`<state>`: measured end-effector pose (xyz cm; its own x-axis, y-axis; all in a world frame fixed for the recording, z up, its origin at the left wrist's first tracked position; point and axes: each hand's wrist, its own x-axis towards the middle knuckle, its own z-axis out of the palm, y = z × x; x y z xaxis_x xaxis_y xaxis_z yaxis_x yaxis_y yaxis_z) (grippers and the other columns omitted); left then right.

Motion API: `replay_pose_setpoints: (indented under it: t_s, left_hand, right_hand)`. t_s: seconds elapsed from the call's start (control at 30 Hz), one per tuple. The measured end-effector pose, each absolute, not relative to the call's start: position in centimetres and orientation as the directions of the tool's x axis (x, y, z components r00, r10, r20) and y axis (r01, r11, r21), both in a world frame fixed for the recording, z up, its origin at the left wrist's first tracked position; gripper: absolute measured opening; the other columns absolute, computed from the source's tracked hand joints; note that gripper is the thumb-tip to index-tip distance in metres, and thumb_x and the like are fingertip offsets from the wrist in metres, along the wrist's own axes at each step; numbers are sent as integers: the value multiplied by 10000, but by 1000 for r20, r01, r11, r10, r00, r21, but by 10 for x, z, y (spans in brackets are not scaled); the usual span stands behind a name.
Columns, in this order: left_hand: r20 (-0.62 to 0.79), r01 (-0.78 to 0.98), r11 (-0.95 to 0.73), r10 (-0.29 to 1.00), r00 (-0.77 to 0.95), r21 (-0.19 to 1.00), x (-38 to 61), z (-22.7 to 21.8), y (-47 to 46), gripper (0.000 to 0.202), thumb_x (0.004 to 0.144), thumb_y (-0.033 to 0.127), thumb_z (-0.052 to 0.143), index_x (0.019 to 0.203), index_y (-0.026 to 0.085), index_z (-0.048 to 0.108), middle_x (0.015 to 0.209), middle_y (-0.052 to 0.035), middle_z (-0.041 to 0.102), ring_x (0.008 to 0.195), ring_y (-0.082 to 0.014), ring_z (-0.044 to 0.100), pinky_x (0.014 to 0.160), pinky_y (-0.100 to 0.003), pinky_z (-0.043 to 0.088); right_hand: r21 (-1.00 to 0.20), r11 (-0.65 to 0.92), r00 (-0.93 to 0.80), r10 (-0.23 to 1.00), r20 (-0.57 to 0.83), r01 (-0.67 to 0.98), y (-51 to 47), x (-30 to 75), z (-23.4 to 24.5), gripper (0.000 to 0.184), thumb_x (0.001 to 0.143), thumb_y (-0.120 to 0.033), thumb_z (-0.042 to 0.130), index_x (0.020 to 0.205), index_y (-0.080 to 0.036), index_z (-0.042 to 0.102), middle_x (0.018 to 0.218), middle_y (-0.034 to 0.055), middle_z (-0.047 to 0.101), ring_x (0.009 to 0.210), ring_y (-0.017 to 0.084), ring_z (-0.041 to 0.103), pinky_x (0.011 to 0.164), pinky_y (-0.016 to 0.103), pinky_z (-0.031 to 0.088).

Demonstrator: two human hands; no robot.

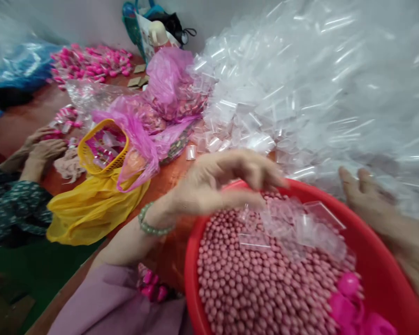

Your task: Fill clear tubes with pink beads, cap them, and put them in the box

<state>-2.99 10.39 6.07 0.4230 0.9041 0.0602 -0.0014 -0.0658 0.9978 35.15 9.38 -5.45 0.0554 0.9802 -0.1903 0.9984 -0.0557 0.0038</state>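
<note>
the left hand [223, 184] hangs over the far rim of the red basin [387, 260], with its fingers [265, 174] bent loosely and a little apart, holding nothing that i can see; the picture is blurred here, so a thin clear bag under the fingertips cannot be excluded. the right hand [370, 195] rests at the right rim of the basin, next to the big heap of clear bags [300, 93], and i cannot tell if its fingers are closed or spread, because they are smeared by motion. the basin stands at the near edge of the table [28, 121] and is filled with small pink beads [251, 279], too many to count. on the beads lie some small clear bags [293, 228], perhaps four or five, and a few bright pink plastic pieces [349, 298] at the near right side. i judge that the step in hand is taking one small bag from on top of the beads; the next move would need a fine pinch on one thin bag only, as they lie over each other. at the left edge of the table another person's two hands [42, 149] work beside one yellow basket [103, 149] and one yellow bag [91, 209].
</note>
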Motion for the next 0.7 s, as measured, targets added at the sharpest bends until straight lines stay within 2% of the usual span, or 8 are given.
replay_pose_setpoints:
  t_s: [0.07, 0.1, 0.2, 0.3, 0.37, 0.43, 0.57, 0.7]
  left_hand:
    - [72, 68, -99, 944, 322, 993, -31, 31, 139, 377, 728, 544, 736, 690, 181, 639, 743, -33, 701, 735, -170, 661, 756, -326, 548]
    - [8, 166, -60, 954, 299, 984, -32, 14, 153, 388, 742, 552, 713, 691, 174, 646, 707, -34, 690, 695, -162, 647, 726, -308, 535]
    - [-219, 567, -6, 919, 328, 824, -34, -28, 174, 578, 900, 630, 411, 692, 149, 655, 702, -97, 687, 693, -205, 653, 670, -318, 511]
    - [-187, 839, -164, 936, 298, 519, -28, -42, 170, 579, 884, 639, 432, 1005, 118, 651, 1044, -174, 685, 939, -303, 673, 776, -377, 520]
    - [-167, 890, -226, 935, 311, 396, -18, -41, 166, 665, 832, 587, 557, 1284, 102, 514, 1313, -237, 548, 1055, -359, 649, 835, -428, 521]
    - [-218, 900, -237, 918, 331, 367, -5, -41, 166, 705, 860, 485, 546, 1417, 90, 372, 1431, -288, 417, 1100, -384, 637, 882, -470, 514]
    - [-232, 871, -247, 900, 368, 425, 23, -54, 176, 603, 895, 334, 494, 1444, 132, 349, 1446, -263, 408, 1226, -378, 566, 997, -499, 464]
    - [-177, 780, -334, 856, 487, 528, 43, -66, 189, 730, 843, 349, 603, 1498, 227, 305, 1516, -205, 350, 1323, -366, 485, 1021, -478, 465]
  right_hand:
    - [-92, -99, 67, 951, -300, 991, 90, 333, -38, 931, 855, -504, 493, 1590, -233, -11, 1621, 288, -17, 1425, 469, 295, 1035, 624, 430]
    - [-107, -80, 48, 960, -277, 991, 89, 326, -31, 893, 873, -474, 482, 1592, -231, 12, 1626, 285, -21, 1438, 490, 244, 1046, 666, 392]
    - [-140, -114, 79, 970, -229, 984, 91, 317, -26, 804, 902, -327, 459, 1593, -197, 71, 1621, 312, -15, 1422, 523, 268, 1019, 682, 408]
    - [-249, -75, 43, 990, -132, 966, 100, 320, -37, 780, 884, -258, 503, 1581, -155, 169, 1608, 345, 10, 1430, 530, 249, 1020, 655, 422]
    - [-303, -53, 24, 995, -99, 951, 106, 321, -45, 767, 871, -226, 520, 1572, -153, 216, 1610, 340, 1, 1415, 551, 276, 985, 672, 444]
    - [-315, -53, 26, 996, -89, 948, 112, 319, -50, 766, 857, -191, 522, 1569, -202, 239, 1632, 288, 8, 1395, 535, 344, 936, 671, 485]
    - [-391, -37, 26, 999, -33, 920, 117, 310, -58, 796, 811, -142, 541, 1550, -289, 283, 1668, 145, 80, 1385, 419, 440, 970, 583, 520]
    - [-565, 123, -83, 992, 97, 816, 123, 305, -70, 743, 839, -287, 608, 1528, -288, 331, 1640, 126, 216, 1460, 331, 349, 1096, 529, 430]
